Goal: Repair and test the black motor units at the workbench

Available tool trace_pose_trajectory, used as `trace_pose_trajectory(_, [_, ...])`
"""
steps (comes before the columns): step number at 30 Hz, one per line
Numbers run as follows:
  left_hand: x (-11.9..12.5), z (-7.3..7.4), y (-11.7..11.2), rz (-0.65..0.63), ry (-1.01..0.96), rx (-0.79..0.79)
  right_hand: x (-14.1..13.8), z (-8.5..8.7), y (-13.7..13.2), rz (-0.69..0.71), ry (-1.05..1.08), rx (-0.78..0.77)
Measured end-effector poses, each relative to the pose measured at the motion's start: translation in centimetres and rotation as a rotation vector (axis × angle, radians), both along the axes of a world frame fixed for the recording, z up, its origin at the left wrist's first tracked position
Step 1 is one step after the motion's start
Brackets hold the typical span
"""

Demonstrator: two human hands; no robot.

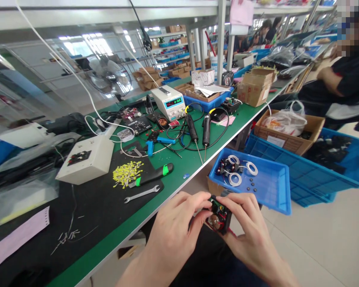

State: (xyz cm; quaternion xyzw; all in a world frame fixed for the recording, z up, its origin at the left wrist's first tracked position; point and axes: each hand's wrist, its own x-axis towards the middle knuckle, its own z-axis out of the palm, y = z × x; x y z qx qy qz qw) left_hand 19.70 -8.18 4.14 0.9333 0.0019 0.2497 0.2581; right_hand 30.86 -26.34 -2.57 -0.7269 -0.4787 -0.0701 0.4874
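Over my lap, just off the bench edge, I hold a small black electronic housing (219,217) with its inside facing me. A green circuit board, red wires and a round metallic part show in it. My right hand (245,223) grips the housing along its right side, fingers on top and thumb below. At its left edge, my left hand (179,227) has thumb and fingers pinched together; whether they hold the rim or a small part inside is hidden. A blue tray (272,191) beyond my hands carries coiled white cables (235,179) and several small black round pieces.
On the green bench (173,185) lie a wrench (142,194), a green-black knife (155,174), yellow-sleeved terminals (127,174), blue wire strippers (155,141) and two electric screwdrivers (206,129). A power supply (169,103) stands behind. Blue crates (299,171) stand on the right; a person (344,75) sits beyond.
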Motion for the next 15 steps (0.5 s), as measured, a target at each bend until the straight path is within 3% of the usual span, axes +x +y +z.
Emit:
trace_pose_trajectory(10, [0.2,0.0,0.4,-0.121,0.023,0.133,-0.7,-0.8,0.0,0.084,0.278,0.010])
trace_pose_trajectory(15, [0.6,1.3,0.3,-0.022,-0.077,0.014,-0.1,-1.0,-0.2,0.060,0.444,0.060])
